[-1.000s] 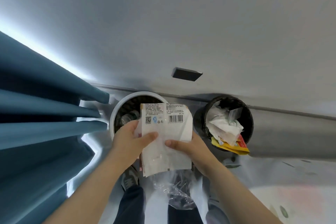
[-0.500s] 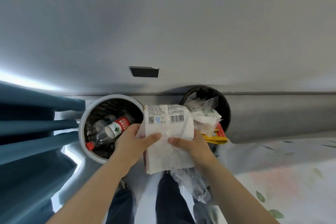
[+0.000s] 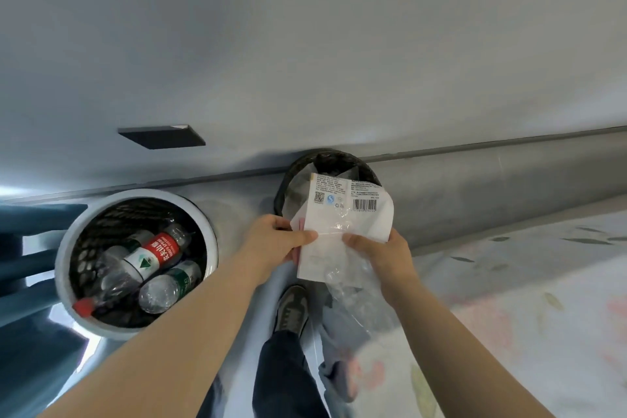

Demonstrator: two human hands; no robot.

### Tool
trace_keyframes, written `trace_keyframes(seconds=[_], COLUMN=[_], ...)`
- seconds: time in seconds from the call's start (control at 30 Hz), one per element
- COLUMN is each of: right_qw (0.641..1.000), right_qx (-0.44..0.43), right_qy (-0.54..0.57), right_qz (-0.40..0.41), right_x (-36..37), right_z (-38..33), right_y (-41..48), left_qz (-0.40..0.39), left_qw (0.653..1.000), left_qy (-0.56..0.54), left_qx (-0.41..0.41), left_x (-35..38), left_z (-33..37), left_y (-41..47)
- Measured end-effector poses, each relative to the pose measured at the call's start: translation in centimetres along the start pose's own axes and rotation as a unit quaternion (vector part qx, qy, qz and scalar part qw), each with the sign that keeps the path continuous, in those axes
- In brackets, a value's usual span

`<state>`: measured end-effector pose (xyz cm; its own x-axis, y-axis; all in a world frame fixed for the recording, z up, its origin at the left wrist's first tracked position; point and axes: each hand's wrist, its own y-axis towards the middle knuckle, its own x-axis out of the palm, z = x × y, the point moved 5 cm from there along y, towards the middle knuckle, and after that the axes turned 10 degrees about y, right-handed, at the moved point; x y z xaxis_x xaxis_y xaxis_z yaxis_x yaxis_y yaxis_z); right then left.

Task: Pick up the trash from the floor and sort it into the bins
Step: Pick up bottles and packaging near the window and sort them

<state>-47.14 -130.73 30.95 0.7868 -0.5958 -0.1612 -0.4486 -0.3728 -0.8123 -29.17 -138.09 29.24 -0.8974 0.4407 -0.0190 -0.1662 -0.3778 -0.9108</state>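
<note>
Both hands hold a white plastic wrapper with a barcode and printed text. My left hand pinches its left edge and my right hand grips its right side. Crumpled clear plastic hangs below the wrapper by my right hand. The wrapper is raised in front of the black bin, covering most of its opening. To the left stands a white-rimmed bin holding several plastic bottles, one with a red label.
Both bins stand against a grey wall with a baseboard. A blue curtain hangs at the left edge. My shoe and trouser leg are below the hands. A pale floral mat covers the floor on the right.
Both hands carried the wrapper to the right, from between the two bins to in front of the black bin. The white bin's bottles came fully into view.
</note>
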Motion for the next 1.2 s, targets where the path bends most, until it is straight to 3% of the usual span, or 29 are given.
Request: trace_keyframes(seconds=[0.4, 0.8, 1.0, 1.2], right_qw=[0.990, 0.957, 0.870, 0.833], right_qx=[0.010, -0.102, -0.239, -0.203], right_qy=[-0.040, -0.217, -0.426, -0.509], right_qz=[0.135, 0.166, 0.061, -0.082], right_x=[-2.5, -1.1, 2.6, 5.3], right_z=[2.0, 0.5, 0.5, 2.5], right_y=[7.4, 10.1, 9.9, 9.6], left_qz=[0.061, 0.114, 0.128, 0.122], left_qw=[0.996, 0.986, 0.979, 0.974], left_qy=[0.071, 0.123, 0.160, 0.192], left_qx=[-0.004, -0.015, 0.001, 0.008], left_x=[2.6, -0.2, -1.0, -1.2], left_z=[0.1, -1.1, -1.6, -2.3], left_y=[7.3, 10.7, 10.9, 10.9])
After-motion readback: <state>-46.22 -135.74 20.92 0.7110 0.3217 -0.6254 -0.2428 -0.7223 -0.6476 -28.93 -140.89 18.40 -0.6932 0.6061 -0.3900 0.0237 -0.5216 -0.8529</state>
